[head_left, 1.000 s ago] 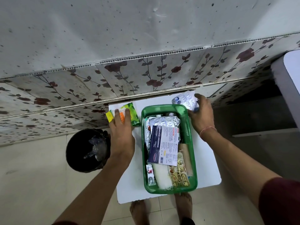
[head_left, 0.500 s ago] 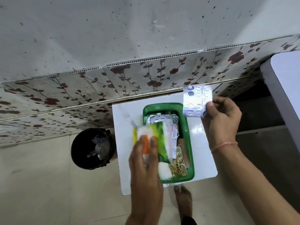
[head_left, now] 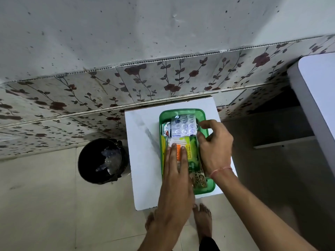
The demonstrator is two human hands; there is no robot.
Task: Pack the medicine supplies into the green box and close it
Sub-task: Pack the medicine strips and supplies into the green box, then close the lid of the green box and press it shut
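The green box (head_left: 206, 189) sits lidless on a white worktop (head_left: 143, 160). Inside it, the left hand (head_left: 176, 171) presses flat on a green cotton swab packet (head_left: 192, 154). Beyond the packet, a silver blister strip (head_left: 184, 126) lies in the box, the right hand (head_left: 214, 149) loosely curled at its right edge. A black bin (head_left: 101, 161) stands left of the box.

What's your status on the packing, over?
Left hand flat on cotton swab pack; right hand at blister strip. Both packs inside green box. No lid in view.

Green box (head_left: 205, 124); white table (head_left: 143, 160); black bin (head_left: 90, 160); floral wall tiles (head_left: 163, 78); silver blister pack (head_left: 184, 126).
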